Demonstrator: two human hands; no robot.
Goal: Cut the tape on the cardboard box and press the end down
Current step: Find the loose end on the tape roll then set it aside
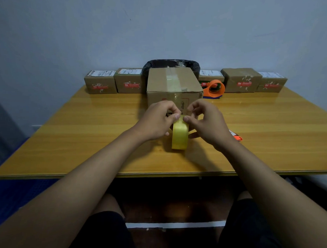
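Counter-top view: both hands, left hand (157,120) and right hand (205,122), pinch the light, sticky tape roll (179,136) at its top edge before the cardboard box (173,84).

Yellow roll of packing tape (179,137) standing on edge on glossy orange-brown wooden surface (85,137), left hand (157,120) and right hand (205,122) pinching its top with curled fingers (177,116), taped brown cardboard box (173,84) just behind, orange tape dispenser (214,89) beside box, row of small labelled cardboard parcels (100,84) along grey wall
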